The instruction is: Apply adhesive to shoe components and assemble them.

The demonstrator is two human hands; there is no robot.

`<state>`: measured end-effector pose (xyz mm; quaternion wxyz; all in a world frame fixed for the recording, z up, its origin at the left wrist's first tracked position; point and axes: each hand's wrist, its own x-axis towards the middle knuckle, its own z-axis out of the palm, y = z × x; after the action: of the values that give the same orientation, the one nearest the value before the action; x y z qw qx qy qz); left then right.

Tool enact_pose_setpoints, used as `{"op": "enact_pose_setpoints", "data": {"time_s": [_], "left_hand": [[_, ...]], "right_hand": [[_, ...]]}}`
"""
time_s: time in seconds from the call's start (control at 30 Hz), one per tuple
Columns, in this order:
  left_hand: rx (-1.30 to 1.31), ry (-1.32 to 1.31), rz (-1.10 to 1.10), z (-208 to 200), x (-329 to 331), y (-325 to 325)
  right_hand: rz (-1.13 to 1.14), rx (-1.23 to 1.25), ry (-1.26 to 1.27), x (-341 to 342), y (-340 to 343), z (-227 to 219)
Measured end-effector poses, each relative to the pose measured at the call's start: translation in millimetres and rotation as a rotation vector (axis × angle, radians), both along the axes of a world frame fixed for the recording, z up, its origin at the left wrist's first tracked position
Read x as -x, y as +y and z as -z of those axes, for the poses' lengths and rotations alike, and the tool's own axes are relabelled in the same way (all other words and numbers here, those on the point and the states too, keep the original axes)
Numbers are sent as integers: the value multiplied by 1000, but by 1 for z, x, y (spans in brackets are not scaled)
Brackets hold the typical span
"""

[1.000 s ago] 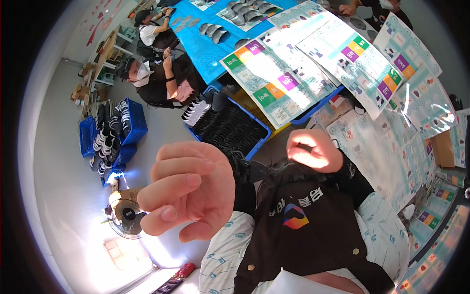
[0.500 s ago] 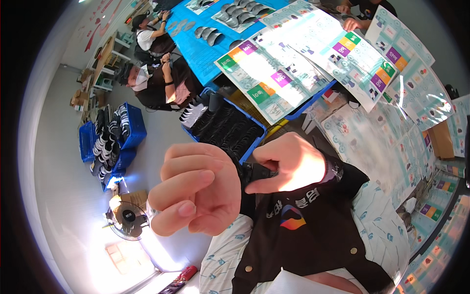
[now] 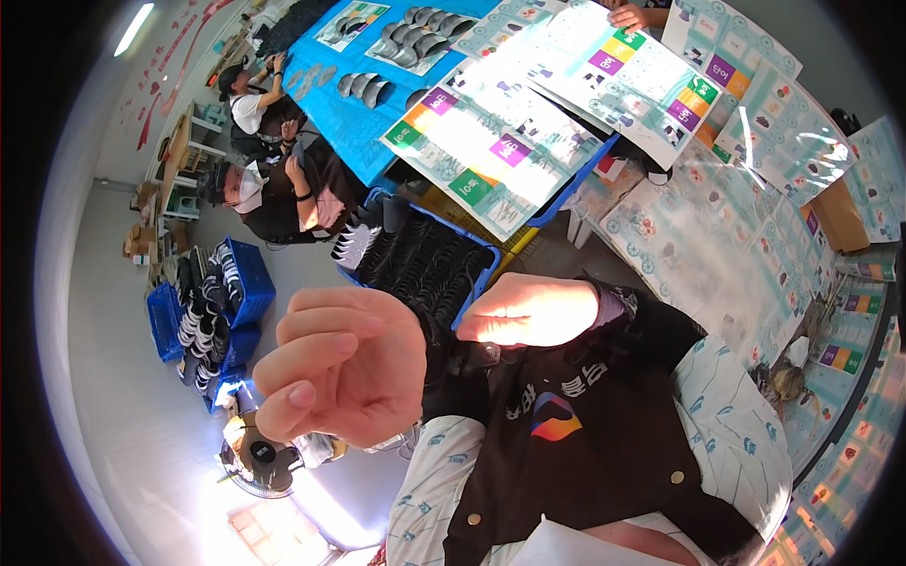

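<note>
A: What printed sheets show up top?

B: A large white chart [image 3: 491, 151] with green, purple, orange and yellow blocks overhangs a blue table [image 3: 354, 123]. A second chart [image 3: 613, 71] of the same kind lies just beside it, toward the right.

A: And on the right?

B: Pale teal sheets [image 3: 717, 236] with small round pictures, spread side by side. A brown cardboard box [image 3: 835, 215] sits at their far edge.

A: Any crates?

B: A blue crate [image 3: 420, 264] of dark pieces below the first chart, and more blue crates [image 3: 212, 311] at left.
</note>
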<state>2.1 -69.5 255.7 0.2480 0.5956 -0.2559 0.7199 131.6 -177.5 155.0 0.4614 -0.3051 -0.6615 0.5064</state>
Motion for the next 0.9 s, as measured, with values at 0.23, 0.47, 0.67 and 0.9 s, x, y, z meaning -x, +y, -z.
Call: {"op": "enact_pose_setpoints", "data": {"time_s": [0.23,0.47,0.67,0.9], "left_hand": [[554,247,-420,57,-23,31],[1585,1314,-80,349,8,108],[1817,1101,300,422,-32,100],[1811,1136,191,450,-28,106]], "right_hand": [[354,316,76,-58,-7,53],[1691,436,-150,-251,-87,252],[1458,678,219,-248,-105,264],[1289,799,188,-244,-89,314]]}}
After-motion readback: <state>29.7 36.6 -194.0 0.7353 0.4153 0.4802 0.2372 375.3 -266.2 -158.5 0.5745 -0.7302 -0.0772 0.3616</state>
